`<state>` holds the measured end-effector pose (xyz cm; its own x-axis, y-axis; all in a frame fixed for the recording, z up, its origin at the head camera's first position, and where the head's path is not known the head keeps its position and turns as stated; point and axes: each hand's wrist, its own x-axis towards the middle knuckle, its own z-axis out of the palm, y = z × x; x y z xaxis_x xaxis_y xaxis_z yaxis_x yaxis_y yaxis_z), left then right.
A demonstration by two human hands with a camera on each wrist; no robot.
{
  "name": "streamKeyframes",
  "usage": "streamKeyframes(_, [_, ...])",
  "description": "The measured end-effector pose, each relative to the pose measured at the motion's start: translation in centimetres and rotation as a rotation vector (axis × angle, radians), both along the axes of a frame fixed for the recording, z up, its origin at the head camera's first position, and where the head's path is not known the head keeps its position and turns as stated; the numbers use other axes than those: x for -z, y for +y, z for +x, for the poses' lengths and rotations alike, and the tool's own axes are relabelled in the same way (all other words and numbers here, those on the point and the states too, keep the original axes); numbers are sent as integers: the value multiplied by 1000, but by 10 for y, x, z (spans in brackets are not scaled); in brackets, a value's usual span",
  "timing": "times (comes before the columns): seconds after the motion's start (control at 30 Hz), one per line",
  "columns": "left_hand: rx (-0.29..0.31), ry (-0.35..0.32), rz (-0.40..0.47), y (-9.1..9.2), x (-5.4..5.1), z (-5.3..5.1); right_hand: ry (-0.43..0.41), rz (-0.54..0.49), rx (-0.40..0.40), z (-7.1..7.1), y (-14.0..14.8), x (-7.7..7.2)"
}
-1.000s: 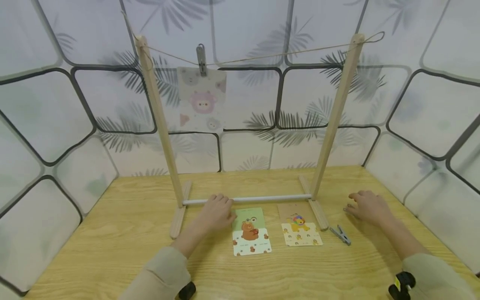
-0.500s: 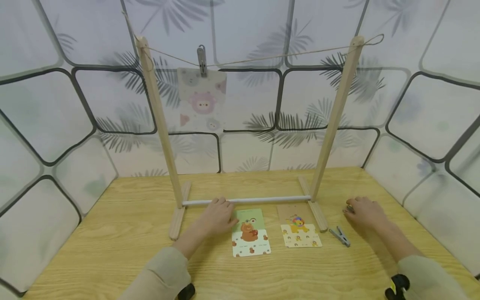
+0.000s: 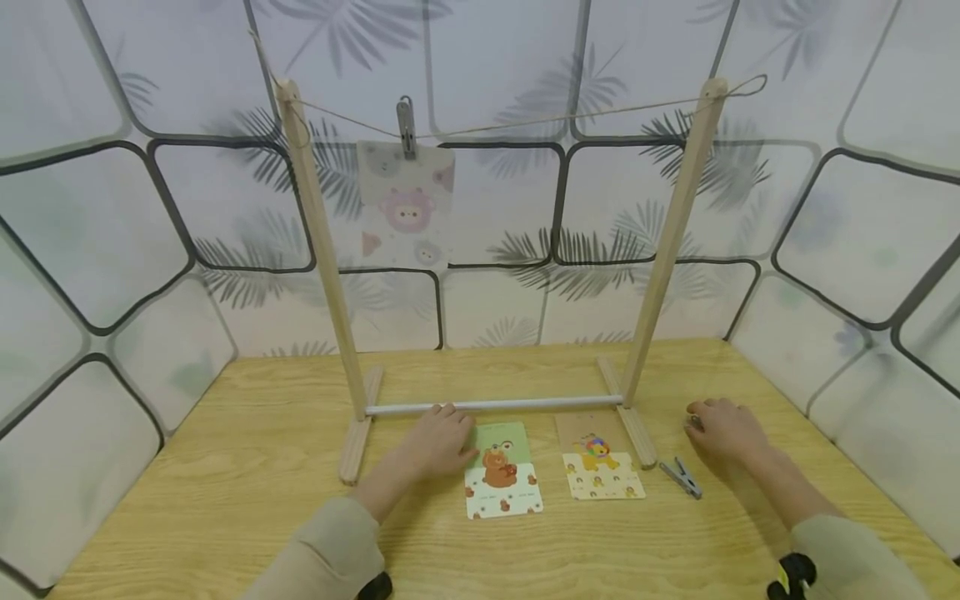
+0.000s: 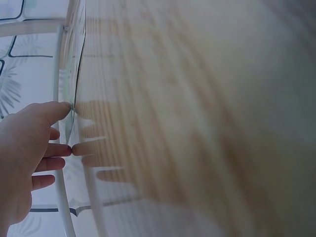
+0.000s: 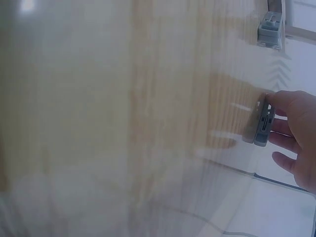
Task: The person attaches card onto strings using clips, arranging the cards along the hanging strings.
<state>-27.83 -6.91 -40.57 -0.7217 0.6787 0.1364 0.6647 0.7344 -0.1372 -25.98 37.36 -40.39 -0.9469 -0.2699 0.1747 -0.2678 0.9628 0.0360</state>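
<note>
Currently the left hand (image 3: 437, 442) is at the left edge of the green card (image 3: 502, 471), its thumb and fingers well parted and nearly straight, the tips down at the card without closing round it. That card lies flat on the bench (image 3: 562, 558), just in front of the white rod (image 3: 540, 403) along the foot of the rack (image 3: 678, 242). Over on the other side, the right hand (image 3: 727, 433) pinches a grey clip (image 5: 264, 123) between thumb and fingers, low by the bench, outside the rack's right foot. A second clip (image 3: 688, 483) lies near that foot. Between the foot and the green card lies the lion card (image 3: 600, 457). Above, a string (image 3: 555, 121) spans the posts, and the top clip (image 3: 407, 127) holds a patterned sheet (image 3: 407, 208) toward the left post.
</note>
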Motion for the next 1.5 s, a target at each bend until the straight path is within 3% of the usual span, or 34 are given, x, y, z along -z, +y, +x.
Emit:
streamKeyframes(0.43, [11,-33,88,-1,-1,-3,46,11,-10,4,-5,0])
streamKeyframes(0.93, [35,69,69,1,-7,1,67,25,-15,6,-7,-6])
streamKeyframes(1.23, [28,116,107,1,-10,-1,124,29,-41,4,-4,-8])
streamKeyframes(1.5, [59,153,138,1,-18,1,227,73,-105,1,-4,-9])
